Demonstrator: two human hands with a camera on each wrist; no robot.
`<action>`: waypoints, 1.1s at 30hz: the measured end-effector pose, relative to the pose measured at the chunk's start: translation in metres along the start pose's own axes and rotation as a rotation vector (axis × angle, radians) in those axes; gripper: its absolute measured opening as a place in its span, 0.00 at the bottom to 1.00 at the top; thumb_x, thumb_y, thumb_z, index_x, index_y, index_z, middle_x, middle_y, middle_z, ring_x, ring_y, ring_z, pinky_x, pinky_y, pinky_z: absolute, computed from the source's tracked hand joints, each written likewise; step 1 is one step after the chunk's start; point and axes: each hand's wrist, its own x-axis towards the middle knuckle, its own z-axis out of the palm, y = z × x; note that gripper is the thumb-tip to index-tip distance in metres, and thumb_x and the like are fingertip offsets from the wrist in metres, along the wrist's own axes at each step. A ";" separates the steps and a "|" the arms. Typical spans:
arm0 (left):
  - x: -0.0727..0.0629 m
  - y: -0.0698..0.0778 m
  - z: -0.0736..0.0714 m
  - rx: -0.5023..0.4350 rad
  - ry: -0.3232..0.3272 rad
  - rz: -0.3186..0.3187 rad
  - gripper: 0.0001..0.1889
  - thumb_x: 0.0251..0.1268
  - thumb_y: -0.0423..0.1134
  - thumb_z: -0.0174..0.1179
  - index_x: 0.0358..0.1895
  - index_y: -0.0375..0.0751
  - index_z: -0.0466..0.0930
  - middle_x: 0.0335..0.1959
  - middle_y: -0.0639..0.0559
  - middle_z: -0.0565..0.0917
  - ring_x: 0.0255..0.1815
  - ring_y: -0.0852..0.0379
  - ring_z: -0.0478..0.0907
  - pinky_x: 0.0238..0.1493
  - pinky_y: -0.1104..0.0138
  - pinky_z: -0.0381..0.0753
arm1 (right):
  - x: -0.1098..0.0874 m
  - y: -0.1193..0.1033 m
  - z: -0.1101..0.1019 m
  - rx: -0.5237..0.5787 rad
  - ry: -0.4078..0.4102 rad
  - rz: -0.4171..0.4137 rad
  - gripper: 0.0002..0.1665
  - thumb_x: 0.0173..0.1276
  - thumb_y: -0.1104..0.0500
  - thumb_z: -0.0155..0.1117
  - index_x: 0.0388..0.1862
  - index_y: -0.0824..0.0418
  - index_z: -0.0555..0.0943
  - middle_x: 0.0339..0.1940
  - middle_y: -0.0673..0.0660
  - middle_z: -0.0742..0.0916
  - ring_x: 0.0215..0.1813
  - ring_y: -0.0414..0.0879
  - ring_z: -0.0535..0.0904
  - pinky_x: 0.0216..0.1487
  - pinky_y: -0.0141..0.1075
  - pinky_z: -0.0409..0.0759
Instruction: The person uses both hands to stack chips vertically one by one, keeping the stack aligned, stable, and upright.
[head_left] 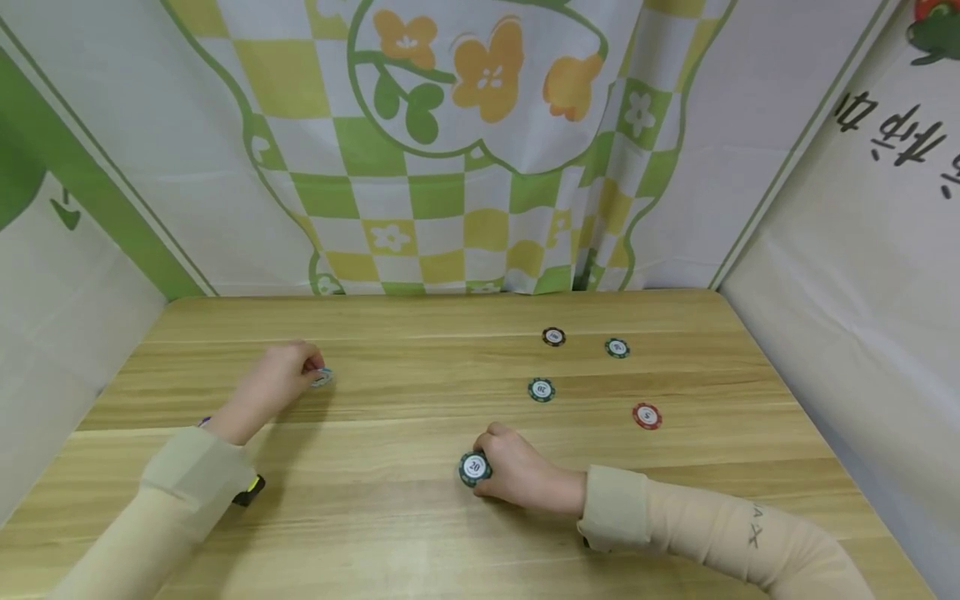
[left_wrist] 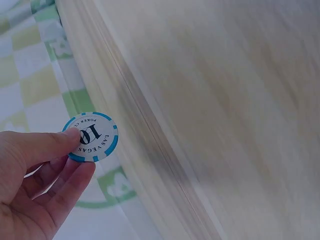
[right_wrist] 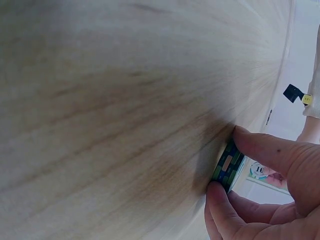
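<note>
My left hand [head_left: 273, 379] pinches a white-and-blue poker chip [left_wrist: 95, 136] between thumb and fingers, above the left part of the table. In the left wrist view a 10 shows on its face, partly under the thumb. Near the front middle, my right hand [head_left: 517, 472] grips a small stack of poker chips [head_left: 474, 468] by its edges, the top one dark green and marked 20. From the side, in the right wrist view, the stack [right_wrist: 229, 166] shows green and blue edges between thumb and fingers, close over the wood.
Loose on the wooden table [head_left: 405, 400] lie a black chip [head_left: 554, 337], a green chip [head_left: 617, 347], a green 20 chip [head_left: 541, 389] and a red 5 chip [head_left: 647, 416], right of centre. A checkered curtain [head_left: 450, 208] hangs behind the far edge.
</note>
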 end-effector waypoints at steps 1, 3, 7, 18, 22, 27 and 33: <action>0.000 0.003 0.001 0.001 0.007 0.016 0.02 0.52 0.26 0.61 0.28 0.33 0.77 0.26 0.45 0.77 0.27 0.52 0.75 0.30 0.60 0.76 | 0.000 0.000 0.000 -0.003 0.002 -0.002 0.26 0.45 0.60 0.74 0.41 0.70 0.78 0.33 0.54 0.76 0.34 0.41 0.74 0.36 0.27 0.75; 0.000 0.009 0.003 0.007 0.011 0.041 0.03 0.51 0.26 0.62 0.26 0.34 0.77 0.25 0.47 0.77 0.26 0.54 0.74 0.28 0.62 0.75 | 0.000 0.000 0.000 -0.003 0.001 -0.003 0.26 0.44 0.60 0.75 0.41 0.71 0.78 0.33 0.55 0.76 0.34 0.41 0.74 0.36 0.27 0.75; 0.000 0.023 0.005 0.005 -0.013 0.074 0.05 0.51 0.26 0.62 0.25 0.37 0.76 0.23 0.50 0.75 0.24 0.57 0.72 0.25 0.65 0.73 | 0.000 -0.001 -0.001 -0.003 -0.004 -0.002 0.26 0.45 0.60 0.74 0.42 0.70 0.78 0.34 0.54 0.76 0.35 0.41 0.74 0.36 0.27 0.75; -0.005 0.054 0.009 0.045 -0.018 0.214 0.08 0.48 0.30 0.66 0.23 0.43 0.76 0.23 0.57 0.73 0.23 0.63 0.68 0.24 0.70 0.70 | 0.000 -0.002 -0.002 0.002 -0.007 0.012 0.26 0.45 0.59 0.74 0.42 0.70 0.78 0.34 0.54 0.76 0.35 0.40 0.74 0.36 0.26 0.75; -0.008 0.064 0.009 0.065 0.017 0.297 0.08 0.46 0.28 0.67 0.23 0.43 0.77 0.23 0.57 0.74 0.24 0.62 0.72 0.24 0.70 0.73 | 0.000 -0.002 -0.002 0.002 -0.005 0.013 0.26 0.45 0.59 0.74 0.42 0.70 0.78 0.34 0.54 0.76 0.35 0.40 0.74 0.36 0.26 0.75; -0.011 0.076 0.013 0.087 0.058 0.405 0.08 0.44 0.27 0.68 0.23 0.41 0.77 0.23 0.56 0.74 0.26 0.60 0.74 0.26 0.72 0.75 | -0.001 -0.001 -0.002 0.007 -0.004 0.012 0.26 0.45 0.60 0.74 0.42 0.70 0.78 0.33 0.54 0.76 0.34 0.40 0.73 0.36 0.26 0.74; -0.014 0.090 0.017 0.099 0.067 0.484 0.09 0.45 0.29 0.68 0.21 0.42 0.76 0.22 0.58 0.73 0.25 0.62 0.72 0.25 0.73 0.73 | -0.001 -0.002 -0.002 0.011 -0.002 0.007 0.25 0.45 0.60 0.74 0.42 0.70 0.78 0.33 0.54 0.76 0.34 0.40 0.73 0.36 0.26 0.74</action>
